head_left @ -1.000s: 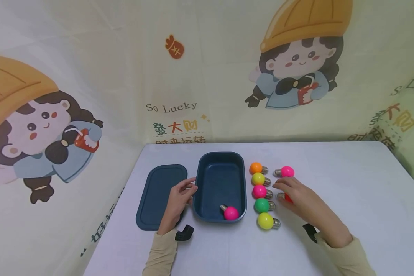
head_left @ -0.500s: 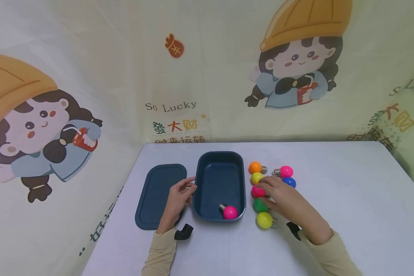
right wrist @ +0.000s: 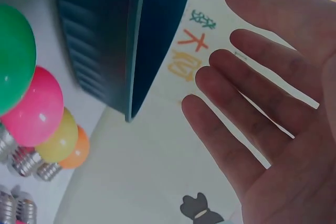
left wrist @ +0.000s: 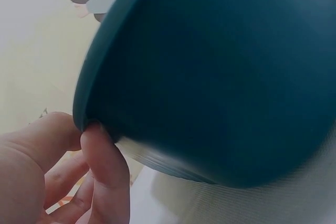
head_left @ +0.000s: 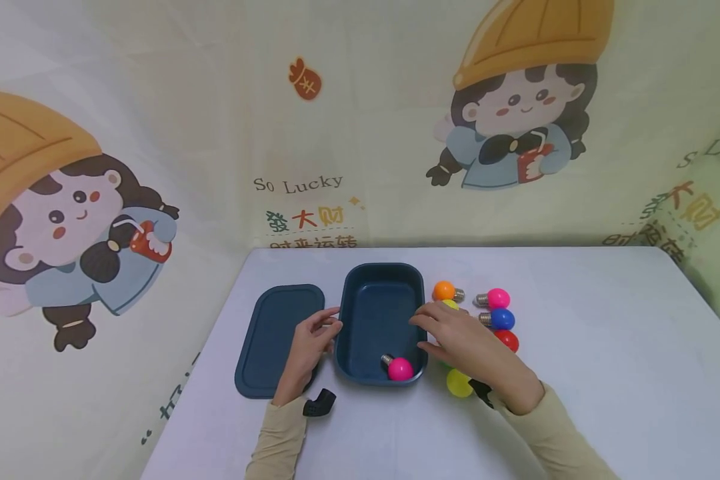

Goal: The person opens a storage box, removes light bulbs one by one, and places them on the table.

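In the head view, a dark blue open box [head_left: 379, 313] stands mid-table with one pink light bulb [head_left: 401, 369] lying inside at the near end. My left hand [head_left: 310, 343] is at its left side; the left wrist view has thumb and finger pinching the rim. Over the right rim hovers my right hand [head_left: 456, 337], palm down. Its fingers [right wrist: 231, 114] are spread and nearly straight, holding nothing, in the right wrist view. Green [right wrist: 14, 59], pink [right wrist: 41, 109], yellow [right wrist: 56, 139] and orange [right wrist: 76, 150] bulbs lie beside the box, some covered by this hand in the head view.
A flat dark blue lid [head_left: 276, 327] lies left of the box, partly behind the left hand. Farther right are another pink bulb [head_left: 499, 298], a blue bulb [head_left: 503, 319] and a red bulb [head_left: 507, 341]. Another yellow bulb [head_left: 459, 383] lies nearest the front. Printed cloth [head_left: 396, 167] hangs behind the table.
My right hand has moved left, from the red bulb across the row of bulbs to the box's right rim, uncovering the blue and red bulbs. My left hand stays at the box.
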Demonstrator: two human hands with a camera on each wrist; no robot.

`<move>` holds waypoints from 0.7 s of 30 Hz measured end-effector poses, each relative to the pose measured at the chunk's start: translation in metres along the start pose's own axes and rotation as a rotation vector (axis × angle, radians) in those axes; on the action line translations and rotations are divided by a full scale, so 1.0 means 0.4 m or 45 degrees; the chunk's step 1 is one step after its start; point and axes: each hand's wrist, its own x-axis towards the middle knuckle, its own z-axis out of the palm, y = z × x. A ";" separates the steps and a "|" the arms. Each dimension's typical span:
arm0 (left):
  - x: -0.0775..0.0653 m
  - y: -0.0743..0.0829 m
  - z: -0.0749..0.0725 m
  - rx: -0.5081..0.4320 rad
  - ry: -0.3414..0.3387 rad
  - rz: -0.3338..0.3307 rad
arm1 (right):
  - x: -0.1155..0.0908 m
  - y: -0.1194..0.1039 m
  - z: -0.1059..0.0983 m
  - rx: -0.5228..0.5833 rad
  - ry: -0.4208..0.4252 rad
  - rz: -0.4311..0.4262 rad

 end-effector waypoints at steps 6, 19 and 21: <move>-0.001 0.000 0.001 -0.006 0.003 -0.020 | 0.013 -0.011 0.011 -0.003 -0.016 -0.025; -0.030 0.068 0.005 -0.010 -0.050 -0.008 | 0.048 -0.026 0.045 -0.005 -0.155 -0.080; -0.033 0.070 0.005 -0.015 -0.056 -0.003 | 0.052 -0.027 0.052 0.008 -0.181 -0.074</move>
